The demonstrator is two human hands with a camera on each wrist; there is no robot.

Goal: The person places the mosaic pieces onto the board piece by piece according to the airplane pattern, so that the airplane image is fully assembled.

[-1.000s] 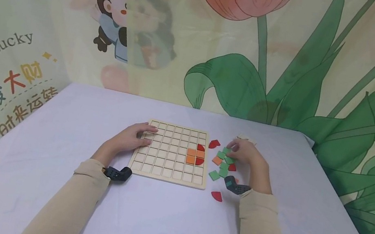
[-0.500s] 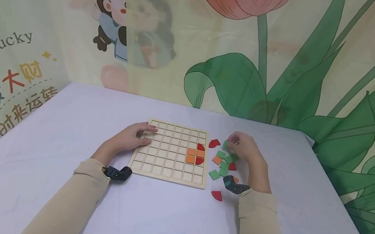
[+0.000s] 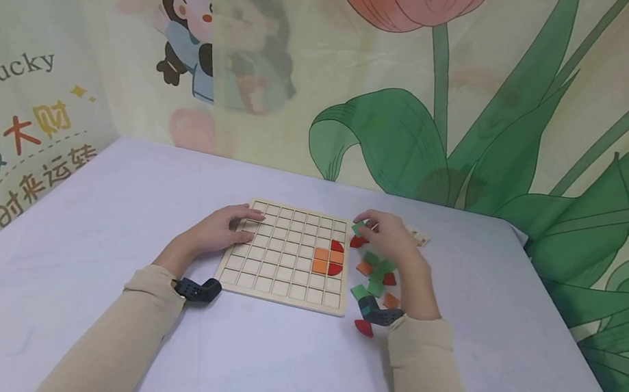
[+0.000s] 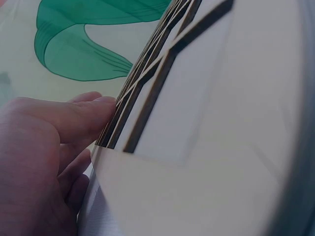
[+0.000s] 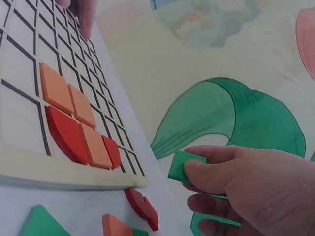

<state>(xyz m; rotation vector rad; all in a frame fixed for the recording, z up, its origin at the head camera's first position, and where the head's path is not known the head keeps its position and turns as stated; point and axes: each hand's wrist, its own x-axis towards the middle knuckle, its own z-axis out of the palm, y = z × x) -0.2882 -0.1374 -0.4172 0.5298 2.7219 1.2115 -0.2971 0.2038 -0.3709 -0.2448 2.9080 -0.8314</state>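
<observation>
Transfer seems in hand: the right hand (image 3: 388,233) pinches a green tile (image 5: 181,166) just beside the board (image 3: 281,246); the left hand (image 3: 214,229), fingers loosely extended, rests at its left edge. Next likely calls for squaring the tile over it.

Left hand (image 3: 218,228): rests on the left edge of the wooden grid board (image 3: 273,255)
Right hand (image 3: 391,237): pinches a green square tile (image 3: 358,229) near the board's far right corner
Board cells: three orange square tiles (image 3: 320,261), two red quarter-round tiles (image 3: 334,271)
White tablecloth (image 3: 273,369): loose green, orange and red pieces (image 3: 376,283) right of the board
</observation>
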